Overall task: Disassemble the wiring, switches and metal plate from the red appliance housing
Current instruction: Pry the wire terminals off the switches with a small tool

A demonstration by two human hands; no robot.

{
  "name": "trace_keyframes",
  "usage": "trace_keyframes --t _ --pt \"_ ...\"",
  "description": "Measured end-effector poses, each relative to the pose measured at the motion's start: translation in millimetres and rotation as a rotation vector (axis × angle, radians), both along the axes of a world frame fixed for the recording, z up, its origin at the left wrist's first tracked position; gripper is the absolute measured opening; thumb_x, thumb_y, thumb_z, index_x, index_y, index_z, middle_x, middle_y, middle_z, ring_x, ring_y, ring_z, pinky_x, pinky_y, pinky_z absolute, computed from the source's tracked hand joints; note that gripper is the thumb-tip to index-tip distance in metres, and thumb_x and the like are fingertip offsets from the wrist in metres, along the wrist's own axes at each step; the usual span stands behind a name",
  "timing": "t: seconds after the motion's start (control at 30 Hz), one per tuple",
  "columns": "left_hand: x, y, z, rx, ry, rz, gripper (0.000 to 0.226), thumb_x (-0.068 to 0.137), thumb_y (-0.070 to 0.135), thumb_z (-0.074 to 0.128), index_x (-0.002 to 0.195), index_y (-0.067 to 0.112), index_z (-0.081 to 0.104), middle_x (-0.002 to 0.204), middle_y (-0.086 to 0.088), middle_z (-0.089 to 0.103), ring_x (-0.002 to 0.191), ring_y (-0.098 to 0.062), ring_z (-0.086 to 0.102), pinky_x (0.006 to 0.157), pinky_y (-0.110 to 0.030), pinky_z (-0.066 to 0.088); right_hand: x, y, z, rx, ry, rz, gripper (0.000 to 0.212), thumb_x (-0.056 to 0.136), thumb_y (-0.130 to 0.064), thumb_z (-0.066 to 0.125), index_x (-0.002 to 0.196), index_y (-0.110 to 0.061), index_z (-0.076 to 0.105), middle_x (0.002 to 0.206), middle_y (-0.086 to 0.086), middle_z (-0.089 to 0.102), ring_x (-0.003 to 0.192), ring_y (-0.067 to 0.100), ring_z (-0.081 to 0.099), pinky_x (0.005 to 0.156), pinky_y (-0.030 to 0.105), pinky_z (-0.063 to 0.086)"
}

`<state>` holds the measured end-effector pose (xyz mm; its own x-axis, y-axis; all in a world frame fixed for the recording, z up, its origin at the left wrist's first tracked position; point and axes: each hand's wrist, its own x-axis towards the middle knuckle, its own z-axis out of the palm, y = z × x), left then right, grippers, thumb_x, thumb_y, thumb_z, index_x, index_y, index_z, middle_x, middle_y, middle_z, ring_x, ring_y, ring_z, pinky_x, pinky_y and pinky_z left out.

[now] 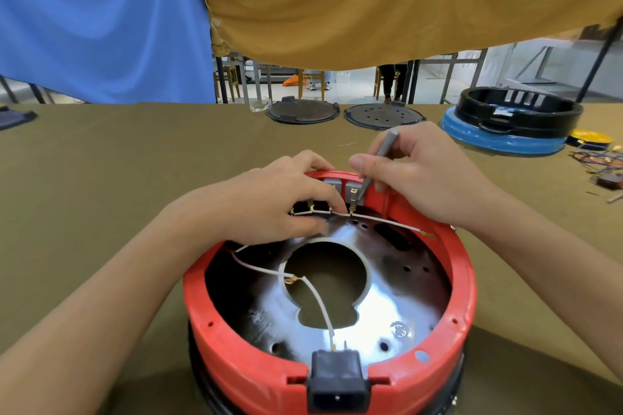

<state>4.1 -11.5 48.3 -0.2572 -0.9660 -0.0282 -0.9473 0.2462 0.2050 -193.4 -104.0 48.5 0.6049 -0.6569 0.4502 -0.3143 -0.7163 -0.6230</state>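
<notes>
The red appliance housing [462,300] lies open side up in front of me. Inside it a shiny metal plate [397,300] with a big round hole covers the bottom. White wires [317,296] run from a black power socket [337,381] at the near rim toward the far wall. My left hand [279,202] reaches into the far side and pinches a black switch [312,209] with brass terminals. My right hand [428,175] grips a grey tool [381,158] whose tip points down at a grey switch [354,194] set in the far wall.
Olive cloth covers the table [118,178]. At the far edge lie two dark round lids [303,111] [384,116]. A black and blue housing [512,121] stands far right, with a yellow disc [591,137] and loose coloured wires [600,162] beside it.
</notes>
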Motion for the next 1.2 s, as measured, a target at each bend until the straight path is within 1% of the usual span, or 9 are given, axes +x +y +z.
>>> trace_keyframes --t 0.13,0.3,0.47,0.57,0.63,0.77,0.93,1.13,1.2 --pt "-0.8 0.0 0.3 0.001 0.014 0.004 0.027 0.095 0.043 0.058 0.121 0.051 0.057 0.14 0.014 0.028 0.13 -0.013 0.034 0.11 -0.045 0.034 4.3 -2.2 2.2 0.079 0.007 -0.032 0.033 0.092 -0.038 0.067 0.069 -0.015 0.069 0.062 0.007 0.064 0.052 0.007 0.049 0.058 0.028 0.04" --pt "-1.3 0.3 0.7 0.001 0.019 0.011 0.026 0.095 0.042 0.058 0.12 0.051 0.058 0.138 0.016 0.028 0.13 -0.013 0.034 0.111 -0.045 0.034 6.3 -1.3 -1.1 0.11 -0.047 -0.053 0.035 0.093 -0.038 0.065 0.067 -0.014 0.067 0.055 -0.003 0.058 0.049 0.003 0.047 0.059 0.027 0.04" --pt "-1.7 0.1 0.0 -0.013 0.013 0.011 0.027 0.095 0.042 0.057 0.12 0.05 0.058 0.139 0.016 0.028 0.13 -0.012 0.034 0.111 -0.045 0.034 2.3 3.1 -6.4 0.058 -0.115 -0.06 0.031 0.094 -0.035 0.065 0.07 -0.014 0.066 0.059 -0.003 0.061 0.058 0.01 0.053 0.066 0.035 0.045" --pt "-0.8 0.1 -0.3 -0.014 0.011 0.009 0.028 0.094 0.044 0.056 0.121 0.051 0.057 0.14 0.016 0.027 0.13 -0.013 0.035 0.11 -0.045 0.034 0.4 6.8 -4.3 -0.056 -0.057 -0.062 0.029 0.092 -0.035 0.067 0.068 -0.018 0.067 0.061 0.0 0.065 0.062 0.016 0.06 0.065 0.035 0.046" --pt "0.0 0.2 -0.7 -0.012 0.017 0.004 0.028 0.093 0.045 0.056 0.121 0.052 0.058 0.14 0.015 0.028 0.13 -0.013 0.035 0.11 -0.045 0.035 0.2 7.3 -3.3 -0.057 -0.025 -0.052 0.029 0.092 -0.035 0.068 0.067 -0.02 0.068 0.061 -0.002 0.066 0.062 0.015 0.061 0.065 0.034 0.047" --pt "0.0 -0.2 -1.0 -0.016 0.029 -0.003 0.028 0.093 0.044 0.058 0.12 0.052 0.059 0.139 0.015 0.029 0.131 -0.013 0.035 0.11 -0.046 0.035 0.0 3.3 -4.6 0.042 -0.055 -0.057 0.032 0.092 -0.035 0.068 0.065 -0.017 0.068 0.056 -0.005 0.063 0.052 0.005 0.053 0.058 0.025 0.042" --pt "-1.3 0.4 -0.7 -0.011 0.014 0.007 0.027 0.094 0.043 0.057 0.12 0.052 0.058 0.139 0.015 0.027 0.131 -0.014 0.035 0.11 -0.045 0.034 5.5 -2.4 -8.1 0.255 -0.087 -0.084 0.04 0.093 -0.038 0.066 0.071 -0.004 0.071 0.051 -0.005 0.059 0.046 0.004 0.049 0.047 0.011 0.037" --pt "-2.4 0.4 0.0 -0.013 0.026 0.011 0.025 0.094 0.044 0.057 0.117 0.051 0.059 0.139 0.017 0.028 0.131 -0.012 0.033 0.11 -0.045 0.035 3.6 1.0 -9.4 0.137 -0.14 -0.078 0.035 0.093 -0.036 0.066 0.065 -0.016 0.067 0.051 -0.007 0.06 0.048 0.003 0.051 0.051 0.015 0.04" --pt "-1.1 0.5 -0.3 -0.011 0.038 0.009 0.023 0.094 0.044 0.058 0.116 0.052 0.059 0.14 0.017 0.028 0.131 -0.011 0.033 0.11 -0.045 0.035 4.1 2.1 -9.0 0.088 -0.16 -0.089 0.035 0.092 -0.036 0.066 0.065 -0.014 0.066 0.052 -0.004 0.06 0.048 0.004 0.05 0.052 0.019 0.041"
